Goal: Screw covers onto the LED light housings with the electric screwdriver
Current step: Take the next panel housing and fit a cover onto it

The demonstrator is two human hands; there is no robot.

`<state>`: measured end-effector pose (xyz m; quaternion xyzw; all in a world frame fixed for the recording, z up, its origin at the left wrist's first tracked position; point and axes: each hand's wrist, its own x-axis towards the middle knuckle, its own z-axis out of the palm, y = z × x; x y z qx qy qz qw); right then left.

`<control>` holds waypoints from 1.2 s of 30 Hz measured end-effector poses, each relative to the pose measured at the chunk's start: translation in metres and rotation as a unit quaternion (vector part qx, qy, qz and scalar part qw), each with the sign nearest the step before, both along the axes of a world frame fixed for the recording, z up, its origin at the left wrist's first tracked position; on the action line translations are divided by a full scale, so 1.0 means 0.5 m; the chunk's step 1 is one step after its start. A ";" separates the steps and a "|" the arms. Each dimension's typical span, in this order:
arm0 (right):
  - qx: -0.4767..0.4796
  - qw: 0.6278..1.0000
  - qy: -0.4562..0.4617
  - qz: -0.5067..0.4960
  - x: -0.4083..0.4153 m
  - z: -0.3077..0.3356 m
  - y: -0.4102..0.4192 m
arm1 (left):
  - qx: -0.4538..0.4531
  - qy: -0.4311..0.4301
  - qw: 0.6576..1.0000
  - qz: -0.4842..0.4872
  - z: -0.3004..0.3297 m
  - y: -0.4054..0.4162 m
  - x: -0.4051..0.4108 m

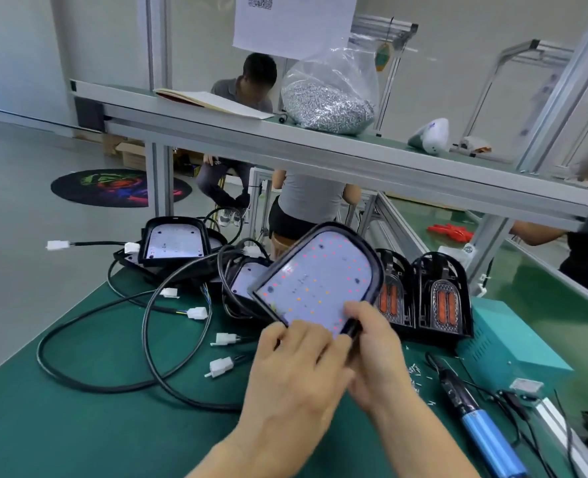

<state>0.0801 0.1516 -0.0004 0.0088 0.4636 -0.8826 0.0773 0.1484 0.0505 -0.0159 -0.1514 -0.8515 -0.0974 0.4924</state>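
I hold a black LED light housing tilted up over the green mat, its white LED board facing me. My left hand grips its near edge from the left. My right hand holds the near right corner, thumb on the board. The electric screwdriver, black with a blue handle, lies on the mat to the right, untouched. Two covers with orange lenses stand behind the housing on the right. Loose screws lie scattered near the screwdriver tip.
More housings with black cables and white connectors are piled at the left and centre. A teal box sits at the right. A bag of screws rests on the upper shelf. People work beyond the bench.
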 end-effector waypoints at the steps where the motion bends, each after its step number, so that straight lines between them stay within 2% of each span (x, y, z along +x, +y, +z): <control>1: 0.017 1.000 0.002 -0.008 0.002 -0.004 0.014 | 0.016 -0.009 0.999 -0.036 -0.009 -0.005 0.010; 4: 0.058 0.998 0.024 -0.030 0.005 -0.008 0.049 | 0.051 -0.042 0.993 -0.100 -0.047 -0.046 0.041; 6: 0.066 0.996 0.029 -0.043 0.004 -0.013 0.065 | 0.015 -0.088 0.990 -0.106 -0.092 -0.084 0.058; 8: 0.062 0.997 0.026 -0.032 0.005 -0.020 0.080 | -0.037 -0.163 0.982 -0.090 -0.137 -0.118 0.068; 10: 0.079 0.997 0.023 -0.002 0.006 -0.028 0.095 | -0.048 -0.246 0.966 -0.062 -0.166 -0.143 0.068; 12: 0.115 0.992 0.020 0.048 0.011 -0.031 0.107 | 0.007 -0.290 0.955 -0.058 -0.177 -0.158 0.061; 14: 0.176 0.979 0.022 0.097 0.018 -0.033 0.114 | 0.145 -0.307 0.937 -0.077 -0.173 -0.159 0.054; 17: 0.256 0.951 0.014 0.175 0.028 -0.047 0.122 | 0.375 -0.370 0.844 -0.099 -0.147 -0.152 0.036; 18: 0.276 0.940 0.009 0.202 0.034 -0.053 0.122 | 0.450 -0.377 0.799 -0.131 -0.136 -0.152 0.032; 20: 0.331 0.907 0.020 0.260 0.048 -0.071 0.122 | 0.589 -0.383 0.677 -0.220 -0.114 -0.149 0.029; 21: 0.372 0.884 0.039 0.282 0.055 -0.083 0.122 | 0.627 -0.397 0.620 -0.254 -0.107 -0.148 0.029; 22: 0.409 0.861 0.059 0.296 0.061 -0.091 0.119 | 0.631 -0.419 0.595 -0.270 -0.104 -0.146 0.030; 24: 0.461 0.830 0.088 0.302 0.069 -0.110 0.109 | 0.596 -0.470 0.596 -0.262 -0.110 -0.134 0.029; 27: 0.498 0.809 0.106 0.293 0.071 -0.128 0.093 | 0.591 -0.480 0.633 -0.139 -0.133 -0.121 0.010; 29: 0.518 0.801 0.120 0.275 0.064 -0.130 0.086 | 0.613 -0.472 0.627 -0.094 -0.143 -0.118 -0.001; 31: 0.546 0.790 0.139 0.240 0.050 -0.130 0.085 | 0.642 -0.455 0.612 -0.079 -0.148 -0.116 -0.007; 33: 0.570 0.780 0.159 0.204 0.038 -0.129 0.090 | 0.659 -0.429 0.614 -0.072 -0.153 -0.112 -0.014; 36: 0.554 0.811 0.134 0.131 0.009 -0.123 0.103 | 0.663 -0.400 0.629 -0.074 -0.162 -0.105 -0.016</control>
